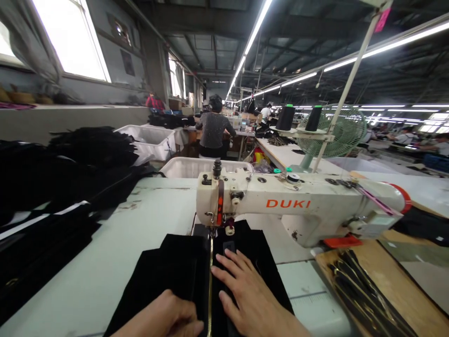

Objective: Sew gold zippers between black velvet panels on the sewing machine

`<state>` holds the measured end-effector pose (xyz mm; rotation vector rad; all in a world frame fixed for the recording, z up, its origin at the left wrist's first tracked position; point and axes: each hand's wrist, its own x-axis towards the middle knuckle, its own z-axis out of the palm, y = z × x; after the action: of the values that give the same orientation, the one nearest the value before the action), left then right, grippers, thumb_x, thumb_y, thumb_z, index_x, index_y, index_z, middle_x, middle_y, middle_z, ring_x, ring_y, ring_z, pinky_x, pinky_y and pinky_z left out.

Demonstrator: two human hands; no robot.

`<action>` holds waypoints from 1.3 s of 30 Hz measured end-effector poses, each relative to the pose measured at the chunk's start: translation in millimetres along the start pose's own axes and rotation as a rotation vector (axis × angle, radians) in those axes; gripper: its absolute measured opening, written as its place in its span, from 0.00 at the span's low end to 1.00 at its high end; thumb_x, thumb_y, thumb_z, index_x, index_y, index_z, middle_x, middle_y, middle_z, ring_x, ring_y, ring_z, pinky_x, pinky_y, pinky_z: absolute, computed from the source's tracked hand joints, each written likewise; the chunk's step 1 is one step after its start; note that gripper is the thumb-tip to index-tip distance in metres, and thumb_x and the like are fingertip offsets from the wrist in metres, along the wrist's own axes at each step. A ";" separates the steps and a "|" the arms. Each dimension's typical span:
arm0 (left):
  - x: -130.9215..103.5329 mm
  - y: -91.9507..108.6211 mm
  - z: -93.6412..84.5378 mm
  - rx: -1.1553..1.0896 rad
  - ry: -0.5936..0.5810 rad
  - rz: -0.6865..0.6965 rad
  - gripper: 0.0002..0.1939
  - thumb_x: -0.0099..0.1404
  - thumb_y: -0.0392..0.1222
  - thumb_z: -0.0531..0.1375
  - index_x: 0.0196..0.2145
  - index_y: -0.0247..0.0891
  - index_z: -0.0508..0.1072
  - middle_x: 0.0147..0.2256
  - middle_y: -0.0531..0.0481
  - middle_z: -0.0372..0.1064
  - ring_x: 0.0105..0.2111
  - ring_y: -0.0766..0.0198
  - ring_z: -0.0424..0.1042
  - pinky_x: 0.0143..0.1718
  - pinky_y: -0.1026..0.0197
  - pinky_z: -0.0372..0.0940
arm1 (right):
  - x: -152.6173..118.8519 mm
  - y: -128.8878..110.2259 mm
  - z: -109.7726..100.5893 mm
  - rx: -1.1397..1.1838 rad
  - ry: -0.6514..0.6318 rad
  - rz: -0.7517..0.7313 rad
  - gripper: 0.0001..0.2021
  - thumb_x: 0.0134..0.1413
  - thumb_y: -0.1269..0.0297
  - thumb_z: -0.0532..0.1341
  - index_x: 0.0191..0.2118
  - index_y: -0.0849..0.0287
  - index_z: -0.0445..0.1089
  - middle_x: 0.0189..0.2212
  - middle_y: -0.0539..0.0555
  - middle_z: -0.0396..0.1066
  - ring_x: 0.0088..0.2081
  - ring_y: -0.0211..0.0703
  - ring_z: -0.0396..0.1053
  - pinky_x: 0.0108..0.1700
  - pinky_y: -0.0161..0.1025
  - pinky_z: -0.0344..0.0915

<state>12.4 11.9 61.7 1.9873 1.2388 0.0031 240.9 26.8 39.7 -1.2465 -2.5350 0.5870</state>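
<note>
A piece of black fabric [164, 267] lies flat on the sewing machine's bed, with a gold-toothed zipper [210, 290] running lengthwise down its middle. The zipper's far end is under the needle and presser foot of the white sewing machine [256, 201]. My right hand [245, 290] rests flat on the fabric just right of the zipper, fingers spread and fingertips near the teeth. On the zipper's left, closer to me, my left hand [171, 316] is curled with thumb and fingers closed on the fabric; its fingertips are partly hidden.
Black cut pieces [52, 201] are heaped at the left. Several gold-toothed zippers [365, 290] lie on a wooden board [389, 262] at the right. Behind the machine stand a white bin [206, 164], a green fan [342, 128] and black thread cones [286, 117]. A person [215, 128] sits ahead.
</note>
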 end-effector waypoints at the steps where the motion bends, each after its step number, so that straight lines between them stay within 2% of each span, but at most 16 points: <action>1: 1.2 -5.4 -2.5 0.000 0.084 0.045 0.19 0.72 0.45 0.50 0.25 0.38 0.67 0.23 0.56 0.64 0.22 0.69 0.63 0.24 0.70 0.58 | 0.2 -1.7 0.1 0.000 0.003 0.004 0.22 0.68 0.57 0.54 0.65 0.49 0.61 0.68 0.48 0.54 0.69 0.50 0.48 0.70 0.55 0.44; 4: 9.7 -28.3 -6.8 0.125 0.428 0.204 0.15 0.75 0.46 0.49 0.38 0.42 0.73 0.39 0.51 0.74 0.40 0.61 0.74 0.45 0.63 0.68 | 2.4 -7.6 0.1 -0.009 0.037 0.015 0.21 0.68 0.58 0.54 0.64 0.49 0.63 0.66 0.49 0.58 0.67 0.51 0.52 0.69 0.58 0.47; 6: 19.2 -44.3 -9.7 0.251 0.532 0.286 0.12 0.74 0.44 0.51 0.48 0.45 0.72 0.53 0.48 0.71 0.54 0.55 0.70 0.57 0.54 0.65 | 4.2 -10.4 0.9 -0.025 0.065 0.015 0.19 0.68 0.60 0.55 0.62 0.48 0.64 0.63 0.49 0.62 0.66 0.51 0.55 0.68 0.59 0.48; 9: 33.3 -61.2 -17.8 0.367 0.528 0.333 0.20 0.71 0.42 0.57 0.59 0.46 0.65 0.63 0.46 0.62 0.63 0.52 0.61 0.61 0.46 0.62 | 5.9 -9.7 3.7 -0.069 0.095 0.009 0.17 0.68 0.60 0.55 0.60 0.49 0.66 0.61 0.50 0.66 0.65 0.51 0.57 0.68 0.62 0.49; 12: 38.4 -67.0 -24.6 0.401 0.480 0.356 0.30 0.70 0.43 0.59 0.66 0.46 0.57 0.64 0.44 0.61 0.63 0.50 0.61 0.61 0.41 0.60 | 6.5 -3.1 6.3 -0.124 0.130 -0.002 0.18 0.68 0.61 0.55 0.61 0.50 0.64 0.62 0.51 0.64 0.65 0.53 0.57 0.67 0.64 0.50; 16: 33.8 -66.4 -13.6 0.448 0.517 0.337 0.26 0.74 0.47 0.54 0.66 0.42 0.57 0.66 0.37 0.55 0.64 0.46 0.59 0.59 0.37 0.59 | 7.5 6.4 6.5 -0.180 0.151 -0.039 0.20 0.69 0.63 0.54 0.63 0.50 0.62 0.62 0.51 0.64 0.65 0.53 0.57 0.66 0.64 0.51; 19: 30.4 -66.6 1.1 0.455 0.596 0.334 0.24 0.74 0.46 0.53 0.65 0.46 0.58 0.66 0.42 0.56 0.64 0.46 0.60 0.59 0.38 0.61 | 7.7 8.0 5.9 -0.208 0.162 -0.066 0.20 0.69 0.65 0.53 0.64 0.49 0.61 0.62 0.52 0.63 0.65 0.53 0.57 0.66 0.63 0.51; 21: 29.4 -64.5 2.4 0.435 0.609 0.326 0.25 0.74 0.43 0.54 0.65 0.49 0.57 0.65 0.44 0.58 0.63 0.47 0.61 0.60 0.38 0.62 | 7.7 6.7 5.6 -0.220 0.166 -0.079 0.20 0.69 0.66 0.53 0.64 0.49 0.61 0.62 0.53 0.63 0.65 0.52 0.56 0.66 0.63 0.51; 23: 29.9 -58.0 -7.4 0.418 0.521 0.311 0.28 0.71 0.40 0.57 0.66 0.51 0.56 0.65 0.45 0.58 0.64 0.45 0.58 0.61 0.36 0.59 | 8.2 4.9 5.2 -0.221 0.167 -0.084 0.20 0.68 0.66 0.53 0.63 0.48 0.61 0.62 0.54 0.63 0.65 0.52 0.55 0.67 0.63 0.50; 25: 32.5 -47.8 -26.0 0.417 0.367 0.302 0.31 0.68 0.38 0.62 0.64 0.52 0.58 0.64 0.45 0.59 0.63 0.41 0.56 0.60 0.34 0.56 | 8.9 3.8 4.5 -0.205 0.168 -0.084 0.20 0.67 0.68 0.54 0.62 0.47 0.62 0.62 0.54 0.61 0.65 0.51 0.55 0.67 0.63 0.48; 27: 37.6 -37.4 -46.6 0.408 0.250 0.321 0.31 0.63 0.39 0.67 0.60 0.52 0.64 0.58 0.47 0.65 0.58 0.41 0.61 0.57 0.37 0.57 | 9.6 3.9 3.8 -0.175 0.164 -0.091 0.22 0.65 0.70 0.55 0.62 0.46 0.62 0.62 0.54 0.60 0.65 0.49 0.55 0.68 0.61 0.47; 29: 44.5 -30.9 -62.0 0.388 0.174 0.333 0.26 0.58 0.41 0.72 0.52 0.51 0.71 0.49 0.49 0.69 0.52 0.44 0.64 0.53 0.42 0.58 | 9.7 5.1 3.7 -0.150 0.148 -0.105 0.23 0.64 0.73 0.56 0.61 0.46 0.63 0.61 0.53 0.61 0.64 0.47 0.55 0.68 0.59 0.46; 31: 50.7 -30.4 -69.0 0.361 0.105 0.337 0.19 0.55 0.42 0.74 0.43 0.47 0.75 0.43 0.51 0.69 0.48 0.47 0.65 0.51 0.47 0.58 | 9.2 6.5 4.4 -0.142 0.136 -0.112 0.24 0.62 0.74 0.57 0.60 0.46 0.64 0.59 0.53 0.62 0.64 0.48 0.55 0.68 0.59 0.45; 33: 53.3 -34.8 -70.4 0.323 0.054 0.344 0.13 0.56 0.42 0.73 0.37 0.45 0.75 0.41 0.51 0.67 0.47 0.49 0.65 0.51 0.50 0.58 | 8.5 7.6 5.8 -0.142 0.132 -0.114 0.24 0.61 0.75 0.57 0.60 0.46 0.64 0.60 0.54 0.62 0.64 0.49 0.54 0.68 0.59 0.44; 36: 48.8 -42.5 -74.8 0.250 0.023 0.389 0.07 0.63 0.46 0.67 0.35 0.42 0.74 0.47 0.50 0.67 0.50 0.51 0.64 0.55 0.51 0.57 | 8.1 8.3 8.0 -0.142 0.126 -0.111 0.24 0.61 0.75 0.57 0.60 0.46 0.64 0.60 0.54 0.61 0.64 0.48 0.53 0.69 0.58 0.43; 39: 41.4 -41.2 -90.5 0.178 -0.013 0.491 0.13 0.71 0.53 0.58 0.35 0.42 0.74 0.47 0.49 0.70 0.51 0.56 0.66 0.54 0.57 0.60 | 8.0 8.2 9.0 -0.153 0.118 -0.092 0.25 0.62 0.75 0.57 0.61 0.46 0.63 0.60 0.54 0.61 0.64 0.47 0.53 0.69 0.57 0.43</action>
<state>-31.7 107.6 83.9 2.3975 0.7358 0.1254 238.3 35.5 28.3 -1.1675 -2.5613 0.2952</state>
